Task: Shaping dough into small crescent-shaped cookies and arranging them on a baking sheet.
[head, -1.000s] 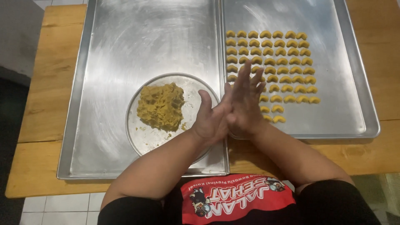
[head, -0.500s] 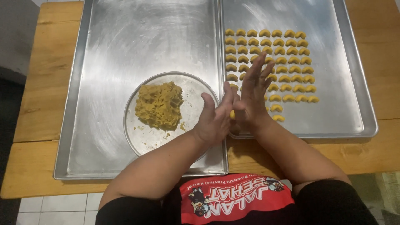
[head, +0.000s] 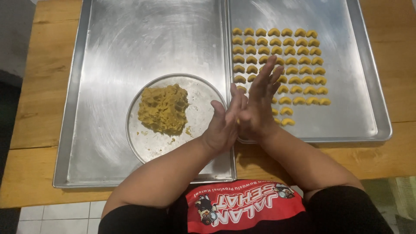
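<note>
My left hand [head: 223, 125] and my right hand [head: 258, 102] are pressed palm to palm over the seam between two metal trays. The right hand's fingers stretch forward past the left. A sliver of yellow dough [head: 238, 122] shows between the palms; the rest of it is hidden. To the left, a lump of yellow-brown dough [head: 162, 108] lies on a round metal plate [head: 145, 147]. Rows of small crescent-shaped dough pieces [head: 299, 60] sit on the right tray [head: 351, 112], just beyond my right fingertips.
The round plate rests on the large left tray [head: 130, 39], which is otherwise bare. Both trays lie side by side on a wooden table [head: 39, 86]. Tiled floor [head: 52, 214] shows below the table's near edge.
The palms have slid against each other: the right hand's fingers now reach further forward and the left hand sits lower. The trays, plate and dough have not moved.
</note>
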